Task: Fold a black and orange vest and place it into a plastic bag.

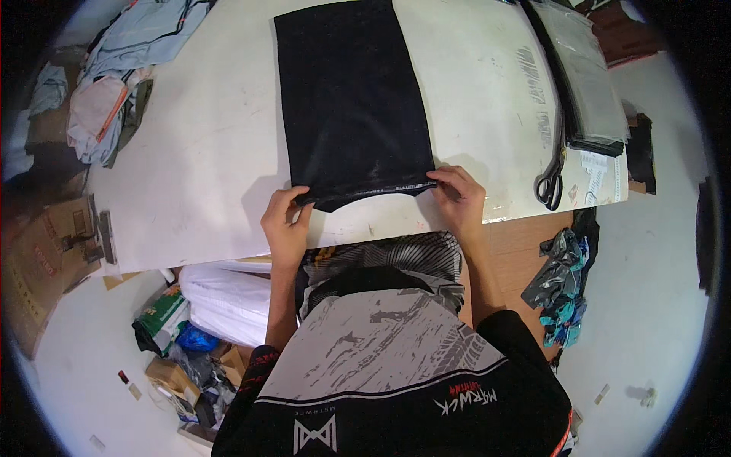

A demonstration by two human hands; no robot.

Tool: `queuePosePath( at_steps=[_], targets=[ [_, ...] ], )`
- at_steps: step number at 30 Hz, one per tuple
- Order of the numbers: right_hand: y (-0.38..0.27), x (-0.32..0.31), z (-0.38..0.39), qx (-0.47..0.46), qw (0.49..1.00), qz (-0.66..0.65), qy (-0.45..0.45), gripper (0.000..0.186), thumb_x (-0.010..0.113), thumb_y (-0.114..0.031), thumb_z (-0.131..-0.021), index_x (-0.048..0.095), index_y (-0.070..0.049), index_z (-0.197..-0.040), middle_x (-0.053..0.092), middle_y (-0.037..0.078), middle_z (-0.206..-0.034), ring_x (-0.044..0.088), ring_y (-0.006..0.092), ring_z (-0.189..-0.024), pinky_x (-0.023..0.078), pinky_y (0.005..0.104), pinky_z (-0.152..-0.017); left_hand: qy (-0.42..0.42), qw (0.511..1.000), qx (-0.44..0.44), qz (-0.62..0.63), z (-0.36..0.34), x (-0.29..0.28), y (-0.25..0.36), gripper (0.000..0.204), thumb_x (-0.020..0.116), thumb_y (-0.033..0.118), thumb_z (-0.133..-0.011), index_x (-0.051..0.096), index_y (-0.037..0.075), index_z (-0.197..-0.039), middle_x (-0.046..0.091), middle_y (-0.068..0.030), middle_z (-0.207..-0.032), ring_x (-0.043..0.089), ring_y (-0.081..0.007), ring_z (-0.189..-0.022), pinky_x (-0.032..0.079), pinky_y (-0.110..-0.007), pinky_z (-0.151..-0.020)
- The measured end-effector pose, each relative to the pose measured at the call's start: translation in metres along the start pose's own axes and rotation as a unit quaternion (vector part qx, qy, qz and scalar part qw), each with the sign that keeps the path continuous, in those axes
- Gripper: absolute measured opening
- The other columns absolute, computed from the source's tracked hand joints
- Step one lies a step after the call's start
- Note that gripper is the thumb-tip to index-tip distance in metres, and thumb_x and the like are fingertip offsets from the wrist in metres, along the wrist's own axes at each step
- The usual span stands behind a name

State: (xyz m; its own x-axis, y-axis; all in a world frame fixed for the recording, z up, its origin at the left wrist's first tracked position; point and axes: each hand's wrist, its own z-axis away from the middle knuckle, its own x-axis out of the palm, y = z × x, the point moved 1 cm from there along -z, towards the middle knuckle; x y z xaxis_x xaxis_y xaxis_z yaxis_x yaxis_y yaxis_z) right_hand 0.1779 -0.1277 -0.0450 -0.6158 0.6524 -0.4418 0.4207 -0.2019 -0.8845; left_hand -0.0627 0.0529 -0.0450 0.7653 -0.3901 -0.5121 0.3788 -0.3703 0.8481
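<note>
A black folded garment (350,99) lies flat and lengthwise on the white table (198,152), reaching to the far edge of the view. Its near end has a curved edge and a narrow band with small pale marks. At its near left corner, my left hand (286,221) pinches the fabric between thumb and fingers. My right hand (460,199) grips the near right corner in the same way, fingers on top and thumb hidden in part. The band is stretched between both hands. What kind of garment it is, I cannot tell.
Black-handled scissors (550,186) lie at the table's right, beside a stack of clear plastic bags (582,84). Light blue clothes (145,46) are heaped at the far left. A cardboard box (53,244) stands left of the table; a white bundle (228,301) sits below its front edge.
</note>
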Motion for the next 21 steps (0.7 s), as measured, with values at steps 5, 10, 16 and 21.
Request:
queuePosePath(
  at_steps=[5, 10, 16, 21],
  targets=[
    [-0.008, -0.005, 0.007, -0.043, 0.999, 0.029, 0.006, 0.029, 0.063, 0.006, -0.071, 0.07, -0.001, -0.098, 0.063, 0.016, -0.105, 0.065, 0.0263, -0.089, 0.052, 0.0304, -0.079, -0.062, 0.998, 0.011, -0.002, 0.004, -0.009, 0.006, 0.03, 0.073, -0.005, -0.075, 0.069, 0.002, -0.104, 0.06, -0.0086, -0.087, 0.057, -0.0159, -0.076, 0.047, -0.026, -0.066],
    [-0.006, -0.012, 0.0, -0.07, 0.994, 0.062, 0.049, 0.024, 0.064, -0.004, -0.075, 0.07, 0.0, -0.098, 0.064, 0.016, -0.104, 0.064, 0.0256, -0.088, 0.051, 0.0313, -0.077, -0.165, 0.986, -0.032, -0.009, -0.009, -0.037, 0.019, 0.028, 0.075, 0.006, -0.078, 0.071, 0.005, -0.106, 0.06, -0.0104, -0.079, 0.059, -0.0223, -0.073, 0.048, -0.031, -0.065],
    [-0.019, 0.019, -0.049, 0.073, 0.987, 0.11, 0.089, 0.024, 0.073, -0.015, -0.08, 0.069, 0.001, -0.097, 0.067, 0.016, -0.087, 0.066, 0.025, -0.074, 0.052, 0.0342, -0.067, -0.057, 0.992, 0.076, -0.077, -0.037, -0.006, 0.027, 0.019, 0.073, 0.006, -0.08, 0.069, 0.001, -0.098, 0.062, -0.0126, -0.084, 0.059, -0.0241, -0.071, 0.047, -0.032, -0.064],
    [0.016, 0.011, -0.095, -0.023, 0.993, 0.104, 0.059, 0.017, 0.073, -0.011, -0.077, 0.07, -0.001, -0.091, 0.068, 0.018, -0.084, 0.067, 0.0345, -0.073, 0.054, 0.0384, -0.068, -0.141, 0.986, 0.007, -0.095, 0.013, 0.038, 0.039, 0.021, 0.073, 0.022, -0.083, 0.066, 0.003, -0.084, 0.065, -0.0146, -0.079, 0.064, -0.035, -0.071, 0.051, -0.043, -0.063]
  ],
)
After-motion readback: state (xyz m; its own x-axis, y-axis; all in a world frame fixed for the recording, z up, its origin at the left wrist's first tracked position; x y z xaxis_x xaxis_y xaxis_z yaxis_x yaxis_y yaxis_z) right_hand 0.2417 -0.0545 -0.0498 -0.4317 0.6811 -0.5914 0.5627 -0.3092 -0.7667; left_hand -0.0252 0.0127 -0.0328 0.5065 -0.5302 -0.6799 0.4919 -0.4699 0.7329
